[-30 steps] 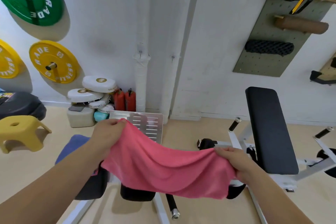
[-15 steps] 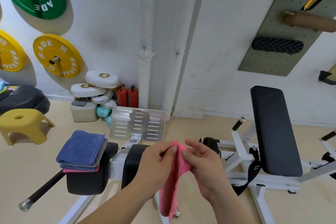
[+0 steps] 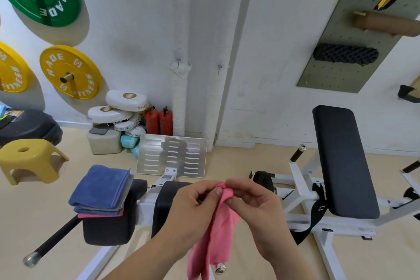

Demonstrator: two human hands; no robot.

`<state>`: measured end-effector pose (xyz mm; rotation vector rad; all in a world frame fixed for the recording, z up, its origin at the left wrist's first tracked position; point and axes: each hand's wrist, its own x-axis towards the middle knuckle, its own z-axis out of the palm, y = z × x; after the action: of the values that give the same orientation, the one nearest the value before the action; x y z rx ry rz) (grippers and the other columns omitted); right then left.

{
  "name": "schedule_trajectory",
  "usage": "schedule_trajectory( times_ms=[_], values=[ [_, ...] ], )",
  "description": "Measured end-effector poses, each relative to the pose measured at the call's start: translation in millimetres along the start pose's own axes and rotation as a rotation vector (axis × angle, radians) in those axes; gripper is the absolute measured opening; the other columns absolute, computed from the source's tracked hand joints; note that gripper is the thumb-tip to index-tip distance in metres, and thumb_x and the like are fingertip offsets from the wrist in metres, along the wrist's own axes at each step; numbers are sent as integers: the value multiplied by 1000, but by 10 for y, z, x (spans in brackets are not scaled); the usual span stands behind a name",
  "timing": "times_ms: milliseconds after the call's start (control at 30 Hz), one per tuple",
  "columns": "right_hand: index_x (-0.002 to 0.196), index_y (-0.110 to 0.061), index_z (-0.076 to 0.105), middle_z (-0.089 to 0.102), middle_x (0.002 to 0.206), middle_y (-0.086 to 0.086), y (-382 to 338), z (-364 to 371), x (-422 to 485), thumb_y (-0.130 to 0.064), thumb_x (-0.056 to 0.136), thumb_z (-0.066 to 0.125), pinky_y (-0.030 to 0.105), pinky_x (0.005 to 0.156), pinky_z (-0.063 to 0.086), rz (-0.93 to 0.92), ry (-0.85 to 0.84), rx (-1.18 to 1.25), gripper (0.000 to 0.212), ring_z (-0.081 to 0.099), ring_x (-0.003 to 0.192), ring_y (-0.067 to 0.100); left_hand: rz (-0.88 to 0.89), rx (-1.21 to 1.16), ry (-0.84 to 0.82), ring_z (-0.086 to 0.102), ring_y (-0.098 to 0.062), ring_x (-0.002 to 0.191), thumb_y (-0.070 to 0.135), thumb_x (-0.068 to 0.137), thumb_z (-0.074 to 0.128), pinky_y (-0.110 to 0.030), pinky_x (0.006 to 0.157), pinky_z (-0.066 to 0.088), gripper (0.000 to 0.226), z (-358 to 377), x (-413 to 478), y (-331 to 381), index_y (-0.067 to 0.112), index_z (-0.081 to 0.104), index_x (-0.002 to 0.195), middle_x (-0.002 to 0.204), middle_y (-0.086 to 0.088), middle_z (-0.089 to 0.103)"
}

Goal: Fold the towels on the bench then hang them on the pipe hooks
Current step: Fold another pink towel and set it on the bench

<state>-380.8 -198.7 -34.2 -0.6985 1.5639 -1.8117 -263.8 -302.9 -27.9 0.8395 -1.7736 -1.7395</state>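
Over the bench pad (image 3: 163, 207), the pink towel (image 3: 219, 225) hangs doubled, its top corners pinched together by your left hand (image 3: 193, 207) and right hand (image 3: 256, 207). Square those edges before the next fold. Behind the pad rises the wrapped pipe (image 3: 180, 102), with the metal footplate (image 3: 172, 154) between. Left of the pad lies the folded stack (image 3: 102, 186). The hooks (image 3: 178, 60) sit well above the pad.

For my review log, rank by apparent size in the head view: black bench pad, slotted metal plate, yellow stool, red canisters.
1. black bench pad
2. slotted metal plate and yellow stool: they look about alike, so unranked
3. red canisters, smallest, though they stand farthest back
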Motion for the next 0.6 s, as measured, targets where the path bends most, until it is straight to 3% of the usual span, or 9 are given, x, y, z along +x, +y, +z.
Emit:
schedule_trajectory(
  times_ms=[167,300,433,500,600],
  values=[
    [83,-17,84,77,81,6,-125,-44,70,7,82,76,28,69,59,-74,1,-329,25,72,75,20,-10,-22,-18,73,-7,89,11,99,62,-12,77,53,26,-9,-1,17,25,82,92,90,6,80],
    [80,-26,83,78,78,-4,-213,-50,78,-5,80,83,27,73,59,-80,-28,-506,21,72,76,12,13,1,-22,74,-5,93,11,99,63,-10,79,52,22,-51,28,60,23,82,96,92,8,80],
    [77,-25,81,77,77,-5,-245,-16,74,-6,79,84,23,72,56,-87,-29,-502,19,70,74,7,3,-4,-54,72,-3,96,12,101,60,-14,86,52,27,-41,2,88,28,82,95,95,10,80],
    [77,-24,80,77,76,-5,-263,-13,70,-6,80,84,17,69,52,-95,-29,-493,18,67,72,3,-13,-3,-82,72,-8,100,14,101,60,-22,92,54,26,-66,4,72,27,82,97,97,8,80],
    [73,-28,79,76,75,-5,-275,-22,90,-10,79,85,20,66,51,-75,-23,-496,19,62,68,1,-43,-44,-147,73,-16,103,16,101,60,-32,98,54,25,-126,4,61,27,82,99,100,3,80]
  ],
)
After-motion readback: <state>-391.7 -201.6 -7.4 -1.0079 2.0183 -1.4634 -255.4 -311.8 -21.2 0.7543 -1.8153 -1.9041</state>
